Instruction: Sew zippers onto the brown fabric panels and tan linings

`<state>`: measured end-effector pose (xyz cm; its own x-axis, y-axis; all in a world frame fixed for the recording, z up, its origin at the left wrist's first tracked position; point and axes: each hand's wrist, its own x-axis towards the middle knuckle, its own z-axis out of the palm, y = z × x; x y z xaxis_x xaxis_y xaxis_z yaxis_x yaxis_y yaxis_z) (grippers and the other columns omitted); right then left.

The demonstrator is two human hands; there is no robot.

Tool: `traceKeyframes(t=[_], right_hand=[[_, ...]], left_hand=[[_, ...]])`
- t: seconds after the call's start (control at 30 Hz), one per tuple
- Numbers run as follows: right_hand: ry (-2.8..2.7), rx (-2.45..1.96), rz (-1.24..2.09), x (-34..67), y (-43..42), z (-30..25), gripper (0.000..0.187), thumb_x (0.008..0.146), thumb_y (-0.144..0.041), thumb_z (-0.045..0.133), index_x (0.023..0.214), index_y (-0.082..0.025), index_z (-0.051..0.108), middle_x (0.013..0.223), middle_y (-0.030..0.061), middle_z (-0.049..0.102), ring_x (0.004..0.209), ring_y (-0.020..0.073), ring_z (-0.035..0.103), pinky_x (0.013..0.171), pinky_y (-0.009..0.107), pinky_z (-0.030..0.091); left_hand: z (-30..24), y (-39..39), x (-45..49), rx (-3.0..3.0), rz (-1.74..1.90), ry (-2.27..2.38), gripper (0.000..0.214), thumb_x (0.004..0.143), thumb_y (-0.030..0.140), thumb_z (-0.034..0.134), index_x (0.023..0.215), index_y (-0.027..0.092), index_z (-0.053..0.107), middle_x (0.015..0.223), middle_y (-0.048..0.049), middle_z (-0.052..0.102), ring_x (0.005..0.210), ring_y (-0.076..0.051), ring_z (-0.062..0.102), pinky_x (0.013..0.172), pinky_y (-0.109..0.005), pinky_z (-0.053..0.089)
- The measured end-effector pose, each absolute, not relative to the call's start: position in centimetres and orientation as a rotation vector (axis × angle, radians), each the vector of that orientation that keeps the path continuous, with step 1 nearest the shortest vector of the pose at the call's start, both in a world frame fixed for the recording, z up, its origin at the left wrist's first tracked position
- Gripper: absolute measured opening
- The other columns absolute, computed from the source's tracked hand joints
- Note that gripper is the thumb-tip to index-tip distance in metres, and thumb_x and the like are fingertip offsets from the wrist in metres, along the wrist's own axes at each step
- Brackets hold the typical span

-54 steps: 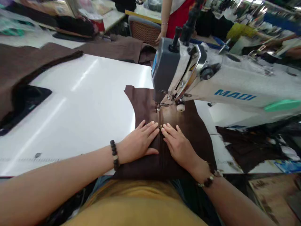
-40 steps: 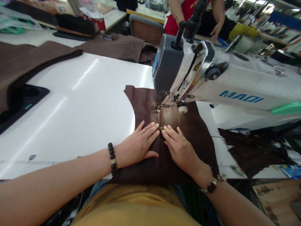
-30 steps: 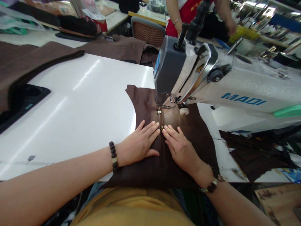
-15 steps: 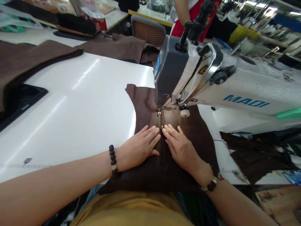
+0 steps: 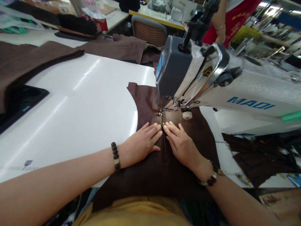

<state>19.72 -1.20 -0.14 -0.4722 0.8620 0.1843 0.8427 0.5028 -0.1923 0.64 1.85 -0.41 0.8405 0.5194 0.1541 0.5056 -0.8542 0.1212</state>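
A dark brown cloth (image 5: pixel 155 177) lies spread on the white tabletop (image 5: pixel 105 100), its far part under the sewing machine (image 5: pixel 240 88). A zipper (image 5: pixel 163 150) runs down its middle towards the person, beginning near the metal foot (image 5: pixel 161 112), with a small brass pull (image 5: pixel 163 124) on it. The left hand (image 5: pixel 144 142) rests flat on the cloth left of the zipper, fingers nearly together, thumb apart. The right hand (image 5: pixel 181 142) lies flat on the other side, fingers stretched, tips just beside the pull; I cannot tell whether they press it. The step in hand looks like steadying the cloth along the zipper at the foot; the next move calls for light, even pressure and a straight zipper line. Farther out are brown layers (image 5: pixel 39 61) on the left and dark scraps (image 5: pixel 256 157) on the right.
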Motion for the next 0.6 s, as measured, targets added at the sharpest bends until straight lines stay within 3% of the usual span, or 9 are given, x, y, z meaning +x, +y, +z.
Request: traceKeyframes(t=[0.33, 0.6], right_hand=[[-2.46, -1.589, 0.056, 18.8, 0.0, -0.6, 0.039, 0.09, -0.012, 0.033, 0.126, -0.007, 0.045, 0.125, 0.0137, 0.048, 0.122, 0.0247, 0.037, 0.104, 0.048, 0.031], [-2.387, -1.629, -0.015, 18.0, 1.4, -0.2, 0.04, 0.088, -0.012, 0.032, 0.124, -0.003, 0.047, 0.113, 0.0173, 0.051, 0.104, 0.0267, 0.044, 0.092, 0.043, 0.042]], left_hand=[[-0.1, 3.5, 0.6, 2.918, 0.299, 0.815, 0.053, 0.082, 0.038, 0.06, 0.123, 0.008, 0.042, 0.125, -0.0144, 0.044, 0.121, -0.027, 0.037, 0.105, -0.043, 0.029], [-0.1, 4.9, 0.8, 2.902, 0.321, 0.798, 0.051, 0.082, 0.037, 0.061, 0.12, 0.009, 0.044, 0.118, -0.0133, 0.047, 0.116, -0.027, 0.041, 0.104, -0.043, 0.03]])
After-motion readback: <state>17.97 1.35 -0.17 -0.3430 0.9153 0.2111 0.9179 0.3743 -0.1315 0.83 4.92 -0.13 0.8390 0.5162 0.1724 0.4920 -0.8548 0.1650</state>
